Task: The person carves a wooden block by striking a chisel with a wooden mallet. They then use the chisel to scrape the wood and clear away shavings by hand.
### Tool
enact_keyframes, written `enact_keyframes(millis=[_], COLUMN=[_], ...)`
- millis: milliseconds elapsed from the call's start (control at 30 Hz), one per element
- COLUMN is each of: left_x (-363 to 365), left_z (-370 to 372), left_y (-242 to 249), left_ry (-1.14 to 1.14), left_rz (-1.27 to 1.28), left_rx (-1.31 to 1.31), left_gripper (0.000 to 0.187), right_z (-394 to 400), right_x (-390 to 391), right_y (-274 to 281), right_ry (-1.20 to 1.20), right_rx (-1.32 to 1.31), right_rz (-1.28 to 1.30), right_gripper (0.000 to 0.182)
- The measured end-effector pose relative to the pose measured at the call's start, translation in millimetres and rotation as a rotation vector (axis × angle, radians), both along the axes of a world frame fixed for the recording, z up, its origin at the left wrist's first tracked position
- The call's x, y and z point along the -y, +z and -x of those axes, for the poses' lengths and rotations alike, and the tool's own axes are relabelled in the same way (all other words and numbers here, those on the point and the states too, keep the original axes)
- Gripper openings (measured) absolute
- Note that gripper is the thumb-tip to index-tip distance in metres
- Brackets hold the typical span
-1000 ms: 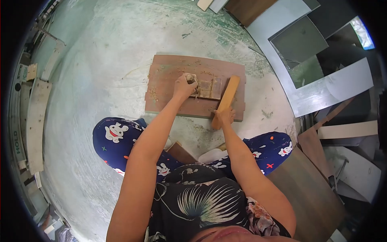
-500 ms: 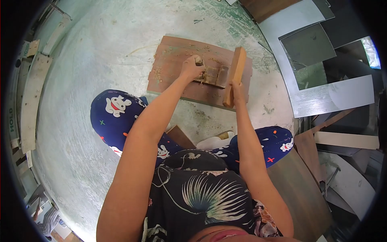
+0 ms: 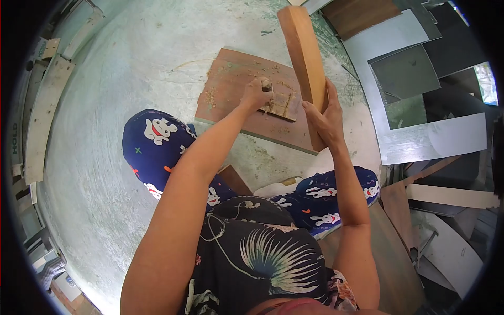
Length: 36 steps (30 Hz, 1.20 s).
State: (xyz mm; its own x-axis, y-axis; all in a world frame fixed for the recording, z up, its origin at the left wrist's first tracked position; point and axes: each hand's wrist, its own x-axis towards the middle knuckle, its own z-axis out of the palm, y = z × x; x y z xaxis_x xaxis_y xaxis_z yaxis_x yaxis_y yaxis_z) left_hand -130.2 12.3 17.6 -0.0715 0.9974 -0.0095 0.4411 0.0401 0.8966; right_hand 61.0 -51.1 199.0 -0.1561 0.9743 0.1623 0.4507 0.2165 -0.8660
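Wood chips lie scattered over a brown board (image 3: pixel 231 86) that rests flat on the pale concrete floor (image 3: pixel 131 68) in front of the seated person's knees. The right hand (image 3: pixel 324 116) is wrapped around the lower part of a long wooden block (image 3: pixel 303 55), its grip closed tight on it, and holds the block raised and nearly upright above the board's right side. The left hand (image 3: pixel 255 94) is fisted around a small dark-tipped tool (image 3: pixel 266 84), the grip pressed together on its handle, with the tool's lower end set against a small flat wood piece (image 3: pixel 283 105) lying on the board. That piece sits just beside the block's lower end, between the two hands. Grey and brown panels (image 3: pixel 420 100) are stacked on the floor to the right, well apart from the board.
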Motion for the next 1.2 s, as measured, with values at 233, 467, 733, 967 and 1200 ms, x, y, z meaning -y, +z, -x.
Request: enact_keyframes(millis=[233, 467, 733, 967, 1200], left_x=[-1.3, -0.3, -2.1, 4.7, -2.3], left_z=[2.8, -2.7, -7.4, -7.1, -5.9], left_y=[16.5, 12.7, 5.2, 22.9, 9.1], left_ry=[-0.031, -0.041, -0.041, -0.042, 0.036], left_rz=[0.070, 0.023, -0.014, 0.067, 0.057], left_rx=[0.068, 0.044, -0.039, 0.088, -0.080], left_gripper=[0.028, 0.029, 0.031, 0.028, 0.034], right_z=[-3.6, -13.4, -16.9, -14.3, -15.4], right_x=[5.7, 7.8, 7.8, 10.2, 7.3], right_y=[-7.7, -23.3, -27.7, -23.4, -37.3], right_ry=[0.076, 0.096, 0.116, 0.105, 0.082], right_rx=[0.092, 0.084, 0.214, 0.330, 0.401], right_rz=[-0.082, 0.033, 0.105, 0.204, 0.289], right_gripper=[0.074, 0.076, 0.075, 0.074, 0.071])
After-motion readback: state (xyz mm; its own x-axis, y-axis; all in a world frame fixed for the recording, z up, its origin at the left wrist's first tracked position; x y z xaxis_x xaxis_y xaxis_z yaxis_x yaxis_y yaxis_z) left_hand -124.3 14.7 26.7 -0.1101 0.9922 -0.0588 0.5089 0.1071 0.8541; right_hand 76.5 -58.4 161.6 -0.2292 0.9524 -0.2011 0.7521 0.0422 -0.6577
